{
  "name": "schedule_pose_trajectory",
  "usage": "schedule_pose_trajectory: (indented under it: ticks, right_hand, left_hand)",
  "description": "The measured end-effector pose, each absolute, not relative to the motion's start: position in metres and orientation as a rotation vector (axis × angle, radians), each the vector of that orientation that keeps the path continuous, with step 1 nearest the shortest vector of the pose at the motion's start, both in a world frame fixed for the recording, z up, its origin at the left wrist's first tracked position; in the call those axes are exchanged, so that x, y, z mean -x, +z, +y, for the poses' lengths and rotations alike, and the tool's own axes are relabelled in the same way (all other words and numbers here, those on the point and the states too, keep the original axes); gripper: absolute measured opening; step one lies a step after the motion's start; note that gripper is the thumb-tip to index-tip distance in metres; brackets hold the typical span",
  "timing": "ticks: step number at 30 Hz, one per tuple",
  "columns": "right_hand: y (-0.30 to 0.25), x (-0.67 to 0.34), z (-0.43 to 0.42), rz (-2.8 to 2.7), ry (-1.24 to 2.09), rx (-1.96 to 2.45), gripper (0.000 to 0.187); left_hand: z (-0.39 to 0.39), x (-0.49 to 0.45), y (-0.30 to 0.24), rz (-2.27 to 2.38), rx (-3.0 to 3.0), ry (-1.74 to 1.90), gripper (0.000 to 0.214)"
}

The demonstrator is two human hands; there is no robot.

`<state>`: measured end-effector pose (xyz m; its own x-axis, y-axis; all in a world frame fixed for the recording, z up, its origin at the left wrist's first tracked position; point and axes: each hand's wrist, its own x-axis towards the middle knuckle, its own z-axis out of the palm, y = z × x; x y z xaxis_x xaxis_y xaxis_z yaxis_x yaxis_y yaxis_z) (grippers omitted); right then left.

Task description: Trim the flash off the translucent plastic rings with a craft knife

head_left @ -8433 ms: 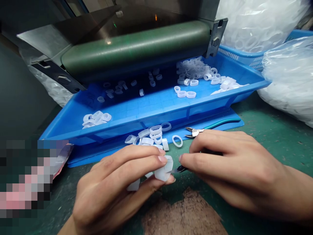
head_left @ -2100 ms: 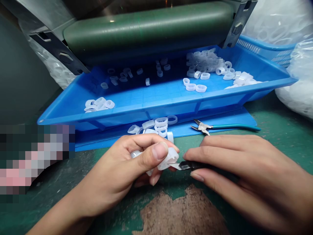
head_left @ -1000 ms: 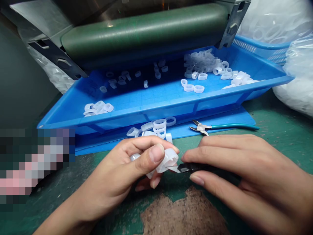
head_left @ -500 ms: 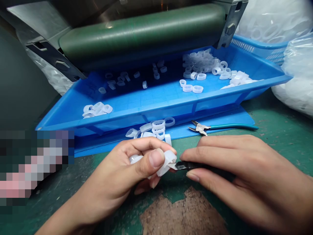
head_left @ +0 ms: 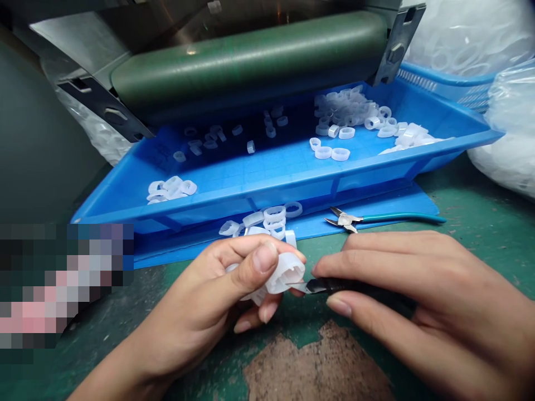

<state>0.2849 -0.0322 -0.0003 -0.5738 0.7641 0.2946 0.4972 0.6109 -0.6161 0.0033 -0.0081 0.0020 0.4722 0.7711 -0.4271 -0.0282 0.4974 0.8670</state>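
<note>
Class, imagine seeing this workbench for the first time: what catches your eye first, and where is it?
Probably the big blue tray across the middle, below a green roller, with small whitish rings scattered in it. Next, in front of it, the left hand holds a translucent piece, and the right hand a black-handled blade.

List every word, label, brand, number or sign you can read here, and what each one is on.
No text can be read anywhere in this view.
Black-handled knife, white ring at its blade, and teal-handled pliers: no readable marking.
Blue tray, green roller and the clear bag at right: no readable lettering.
Pixelated patch at the left edge: obscured, so any print there cannot be read.
</note>
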Motion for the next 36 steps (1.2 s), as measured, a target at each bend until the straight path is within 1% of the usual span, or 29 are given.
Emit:
schedule_pose_trajectory:
  ticks: [5, 15, 19, 23, 26, 32, 36]
  right_hand:
    - [0.0, -0.281, -0.03, -2.26, 0.672, 0.957, 0.024]
    - [-0.002, -0.283, -0.033, -2.255, 0.678, 0.971, 0.021]
    - [0.002, -0.274, -0.028, -2.25, 0.562, 1.015, 0.013]
    - [0.01, -0.257, -0.018, -2.245, 0.47, 1.04, 0.021]
    - [0.012, -0.251, -0.015, -2.242, 0.456, 1.04, 0.022]
    - [-0.002, -0.27, -0.026, -2.246, 0.499, 1.015, 0.013]
    - [-0.008, -0.277, -0.03, -2.239, 0.543, 0.986, 0.031]
  left_hand:
    - [-0.009, -0.001, 0.0, 0.975, -0.961, 0.578, 0.057]
    - [-0.008, 0.0, 0.0, 0.983, -0.96, 0.577, 0.057]
    - [-0.008, -0.001, 0.001, 1.006, -0.972, 0.569, 0.06]
    - [-0.007, -0.001, 0.001, 1.018, -0.989, 0.558, 0.061]
    - [-0.008, 0.0, 0.0, 1.037, -0.988, 0.562, 0.063]
    - [-0.007, 0.0, -0.001, 1.061, -0.994, 0.583, 0.062]
    - [-0.005, -0.001, -0.001, 1.065, -1.007, 0.6, 0.062]
